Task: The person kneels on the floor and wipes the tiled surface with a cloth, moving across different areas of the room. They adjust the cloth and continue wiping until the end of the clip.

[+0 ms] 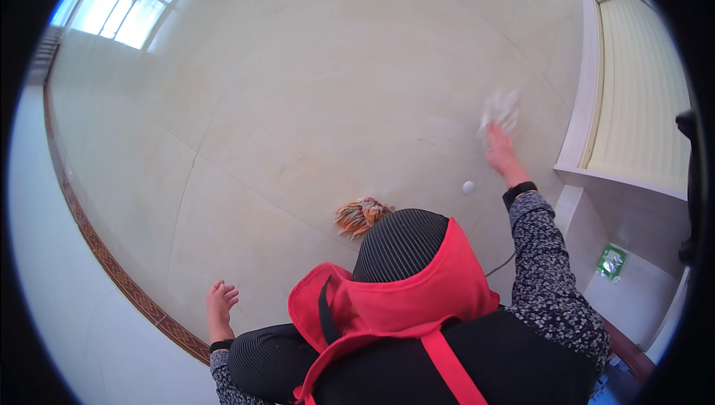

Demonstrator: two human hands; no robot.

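Note:
My right hand [501,150] is stretched out over the pale floor [346,97] at the right and grips a white cloth [503,110]. Motion blurs both the cloth and the fingers. At the lower left, my left hand [221,300] is held away from the body beside my knee, empty, with its fingers slightly curled and apart. A crumpled orange and grey rag [362,218] lies on the floor just ahead of my other knee. Between that rag and my right arm sits a small white round object [468,187].
A white wall with a brown patterned skirting strip [120,273] curves along the left. On the right stands a pale bed frame [581,86] with a cream ribbed mattress [639,92]. Below it, an open shelf [631,293] holds a green and clear packet [611,263]. A thin cable [501,265] runs near my right sleeve.

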